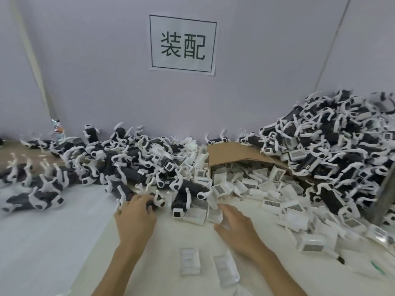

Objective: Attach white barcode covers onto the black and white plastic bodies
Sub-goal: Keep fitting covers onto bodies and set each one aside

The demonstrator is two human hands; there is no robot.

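Bodies (132, 175) black with white limbs; covers (277, 175) white, black barcode stripes; box (230, 153) brown; wall (96, 82) lilac

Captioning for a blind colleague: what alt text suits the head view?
A person's left hand grips a black and white plastic body at the edge of a large pile, while the right hand reaches, fingers spread, toward loose white barcode covers. A tipped cardboard box spills more covers, and a paper sign hangs on the wall behind.
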